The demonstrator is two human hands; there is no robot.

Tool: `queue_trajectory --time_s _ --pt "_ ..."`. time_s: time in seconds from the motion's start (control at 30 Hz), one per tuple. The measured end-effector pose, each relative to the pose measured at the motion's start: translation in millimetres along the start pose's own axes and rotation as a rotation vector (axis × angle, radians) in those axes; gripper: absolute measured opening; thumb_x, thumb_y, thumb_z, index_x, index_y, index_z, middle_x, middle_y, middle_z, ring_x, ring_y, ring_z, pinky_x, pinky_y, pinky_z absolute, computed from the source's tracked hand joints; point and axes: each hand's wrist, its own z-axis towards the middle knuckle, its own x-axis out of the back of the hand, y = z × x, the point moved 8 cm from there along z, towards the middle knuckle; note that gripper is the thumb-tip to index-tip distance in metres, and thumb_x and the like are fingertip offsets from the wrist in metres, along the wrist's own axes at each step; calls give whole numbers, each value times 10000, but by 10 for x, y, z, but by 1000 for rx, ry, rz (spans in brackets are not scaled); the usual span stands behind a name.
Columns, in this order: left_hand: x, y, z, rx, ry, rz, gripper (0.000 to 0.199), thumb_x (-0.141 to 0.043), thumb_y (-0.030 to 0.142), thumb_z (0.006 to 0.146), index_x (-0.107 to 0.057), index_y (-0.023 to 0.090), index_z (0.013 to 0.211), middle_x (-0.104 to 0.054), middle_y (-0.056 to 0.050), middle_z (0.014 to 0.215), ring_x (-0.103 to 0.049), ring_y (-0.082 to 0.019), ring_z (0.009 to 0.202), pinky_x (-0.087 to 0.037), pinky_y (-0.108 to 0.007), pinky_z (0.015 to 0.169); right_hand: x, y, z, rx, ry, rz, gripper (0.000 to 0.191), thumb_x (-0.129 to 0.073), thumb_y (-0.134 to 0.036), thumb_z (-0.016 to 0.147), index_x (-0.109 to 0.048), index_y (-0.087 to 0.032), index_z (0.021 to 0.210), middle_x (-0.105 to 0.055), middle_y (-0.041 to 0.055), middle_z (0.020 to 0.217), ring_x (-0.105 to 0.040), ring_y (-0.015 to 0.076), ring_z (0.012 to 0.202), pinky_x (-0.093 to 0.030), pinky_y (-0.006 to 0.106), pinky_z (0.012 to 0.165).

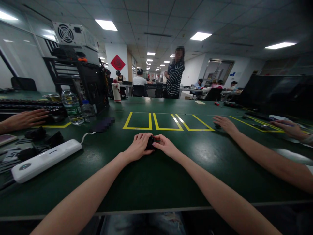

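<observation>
A small black object (150, 143) rests at the middle of the green table (137, 186), between my two hands. My left hand (140, 147) is wrapped over its left side, with the thumb along the near edge. From the right, my right hand (166, 145) holds it with bent fingers and thumb. What the black object is cannot be made out, as fingers cover much of it. Just beyond the hands, yellow tape outlines (137, 128) mark the tabletop.
A white power strip (49, 160), bottles (72, 104) and a computer case (90, 81) stand at the left. Another person's hand (226, 125) lies at the right; a different hand (29, 118) reaches in at the far left. A person (174, 78) stands beyond the table.
</observation>
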Motion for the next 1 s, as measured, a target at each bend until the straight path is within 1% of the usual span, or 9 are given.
queue_trajectory --time_s 0.07,0.13,0.23,0.3,0.43,0.5,0.63,0.8,1.0 --pt "1 7 -2 -6 -2 5 527 -552 333 714 -294 204 1155 -414 -76 1142 -364 -248 1046 -293 -411 867 -25 -24 -11 18 -22 15 350 -638 -243 637 -451 -191 927 -504 28 989 -529 160 929 -431 349 823" --pt "3 8 -4 -6 -2 7 525 -550 334 715 -291 209 1154 -414 -75 1145 -366 -248 1046 -295 -409 862 -31 -55 -22 40 -17 18 345 -645 -245 629 -448 -197 908 -505 16 968 -530 154 916 -433 342 817" --pt "12 1 -4 7 1 1 533 -549 360 713 -287 216 1154 -417 -72 1140 -373 -246 1041 -296 -409 860 -19 -85 -26 53 15 4 248 -582 -291 691 -459 -193 882 -517 6 902 -537 133 853 -437 326 792" --pt "22 8 -5 8 -4 -10 534 -547 368 715 -286 220 1156 -417 -70 1138 -378 -243 1041 -297 -407 861 -9 -95 -21 50 33 -13 229 -567 -300 703 -469 -189 878 -521 7 887 -535 132 840 -437 322 782" --pt "58 42 -9 -1 -22 -24 522 -535 367 728 -287 217 1161 -412 -72 1147 -374 -243 1049 -301 -405 867 17 -72 -12 -18 59 -23 294 -589 -298 681 -477 -183 928 -525 37 954 -534 150 878 -422 348 815" --pt "72 47 -12 2 -25 -24 517 -531 368 732 -288 215 1161 -411 -73 1145 -373 -243 1046 -302 -406 868 6 -62 -16 -43 40 -3 310 -596 -296 674 -474 -180 935 -523 42 970 -542 160 883 -422 362 815" --pt "50 37 -12 -5 -26 -17 512 -523 369 737 -287 208 1162 -409 -77 1146 -364 -247 1048 -301 -411 868 -37 -83 -27 7 -20 48 355 -654 -238 615 -453 -193 903 -510 20 982 -533 167 934 -427 352 823" --pt "6 -6 -1 3 4 -10 549 -553 369 712 -281 207 1161 -415 -75 1137 -369 -247 1034 -305 -405 859 4 -72 -18 37 29 15 235 -591 -269 684 -468 -190 869 -517 10 904 -539 143 879 -427 337 817" --pt "-8 -9 4 -4 8 5 539 -554 357 711 -290 206 1155 -416 -73 1140 -370 -251 1029 -302 -400 853 15 -34 -14 -28 32 -25 311 -579 -257 694 -456 -187 970 -515 41 972 -535 153 895 -422 353 827"
